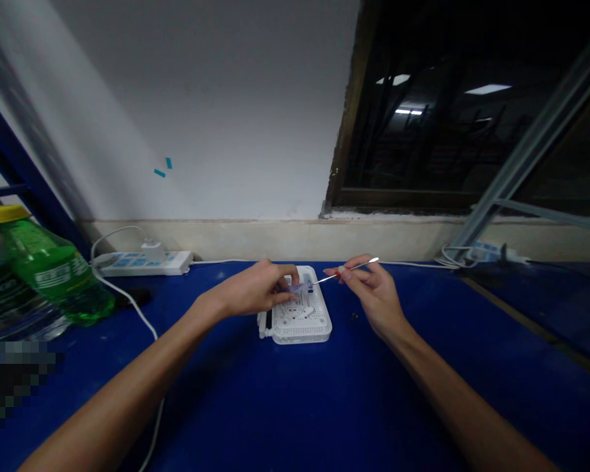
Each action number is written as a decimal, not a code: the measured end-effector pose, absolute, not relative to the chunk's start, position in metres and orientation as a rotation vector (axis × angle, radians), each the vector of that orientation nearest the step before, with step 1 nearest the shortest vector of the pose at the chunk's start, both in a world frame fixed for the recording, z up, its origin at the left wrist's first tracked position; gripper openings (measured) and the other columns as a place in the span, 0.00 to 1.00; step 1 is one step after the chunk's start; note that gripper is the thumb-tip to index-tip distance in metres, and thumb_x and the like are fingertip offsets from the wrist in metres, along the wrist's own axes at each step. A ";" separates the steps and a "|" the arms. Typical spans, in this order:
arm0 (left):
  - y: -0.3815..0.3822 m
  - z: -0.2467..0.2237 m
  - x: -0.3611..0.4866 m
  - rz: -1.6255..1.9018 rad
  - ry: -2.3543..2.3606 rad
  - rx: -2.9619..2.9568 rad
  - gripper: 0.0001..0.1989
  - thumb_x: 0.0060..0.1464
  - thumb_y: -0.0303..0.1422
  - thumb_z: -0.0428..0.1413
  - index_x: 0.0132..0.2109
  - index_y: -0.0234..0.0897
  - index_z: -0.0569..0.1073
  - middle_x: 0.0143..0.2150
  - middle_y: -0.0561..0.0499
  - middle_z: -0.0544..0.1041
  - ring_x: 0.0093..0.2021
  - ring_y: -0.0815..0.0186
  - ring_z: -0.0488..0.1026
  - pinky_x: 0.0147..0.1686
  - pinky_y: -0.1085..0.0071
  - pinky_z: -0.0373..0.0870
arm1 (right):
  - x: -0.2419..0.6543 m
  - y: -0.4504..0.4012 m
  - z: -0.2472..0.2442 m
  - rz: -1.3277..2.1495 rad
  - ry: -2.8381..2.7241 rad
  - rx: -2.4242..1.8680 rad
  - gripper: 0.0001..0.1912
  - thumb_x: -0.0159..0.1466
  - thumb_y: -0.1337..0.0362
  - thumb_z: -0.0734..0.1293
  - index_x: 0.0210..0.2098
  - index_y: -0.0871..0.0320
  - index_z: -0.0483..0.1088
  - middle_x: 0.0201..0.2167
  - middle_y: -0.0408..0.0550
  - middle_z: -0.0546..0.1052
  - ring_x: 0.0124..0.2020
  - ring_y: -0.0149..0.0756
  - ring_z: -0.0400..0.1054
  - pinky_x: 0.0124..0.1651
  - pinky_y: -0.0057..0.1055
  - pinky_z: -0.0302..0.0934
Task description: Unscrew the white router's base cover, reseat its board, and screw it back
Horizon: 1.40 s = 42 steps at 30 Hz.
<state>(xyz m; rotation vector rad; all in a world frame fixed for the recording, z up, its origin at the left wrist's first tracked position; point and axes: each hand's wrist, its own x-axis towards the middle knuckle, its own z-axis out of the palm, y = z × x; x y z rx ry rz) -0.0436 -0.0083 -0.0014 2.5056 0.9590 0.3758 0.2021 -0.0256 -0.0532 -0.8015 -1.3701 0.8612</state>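
A white router-like box [305,321] with a perforated face and a hinged arm along its left side lies on the blue table. Over its far half is my left hand [263,288], its thumb and fingers pinching a small see-through purplish piece [302,287]. Something small and dark blue shows at that piece's right end. My right hand [371,292], to the right of the box, grips a slim metal tool [358,265] with a flat shiny end and a bit of red near the fingers. The tool's thin tip points left and meets or nearly meets the purplish piece.
A white power strip [172,264] with a plugged-in charger and white cable [142,314] lies at the back left. Bottles, one green [61,269], stand at the left. Tiny dark bits [354,316] lie right of the box. Another socket strip [489,252] sits back right by a metal frame.
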 end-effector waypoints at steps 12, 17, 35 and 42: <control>-0.017 -0.008 -0.025 0.673 0.840 2.394 0.11 0.61 0.38 0.59 0.45 0.36 0.71 0.40 0.47 0.81 0.41 0.62 0.79 0.36 0.72 0.70 | 0.184 -0.032 -0.063 1.165 -1.344 -0.656 0.11 0.58 0.61 0.75 0.32 0.55 0.69 0.39 0.48 0.83 0.32 0.33 0.76 0.36 0.31 0.67; -0.019 -0.033 -0.014 0.581 1.265 2.543 0.42 0.48 0.60 0.60 0.60 0.36 0.66 0.52 0.36 0.76 0.51 0.45 0.74 0.47 0.54 0.71 | 0.192 -0.025 -0.056 1.095 -1.100 -0.753 0.13 0.54 0.59 0.78 0.33 0.57 0.73 0.29 0.45 0.81 0.27 0.28 0.69 0.32 0.26 0.62; -0.022 -0.030 -0.023 0.110 1.282 2.699 0.48 0.38 0.54 0.67 0.63 0.41 0.61 0.60 0.39 0.65 0.54 0.41 0.67 0.51 0.46 0.67 | 0.241 0.004 -0.065 0.876 -1.263 -1.178 0.22 0.55 0.46 0.73 0.37 0.59 0.78 0.24 0.45 0.74 0.24 0.31 0.64 0.24 0.27 0.52; -0.014 -0.029 -0.029 -0.068 1.154 2.619 0.58 0.36 0.54 0.66 0.70 0.49 0.47 0.65 0.41 0.61 0.60 0.43 0.64 0.56 0.50 0.64 | 0.251 0.001 -0.060 0.824 -1.810 -1.311 0.17 0.59 0.49 0.70 0.34 0.56 0.80 0.25 0.45 0.77 0.23 0.32 0.66 0.28 0.30 0.59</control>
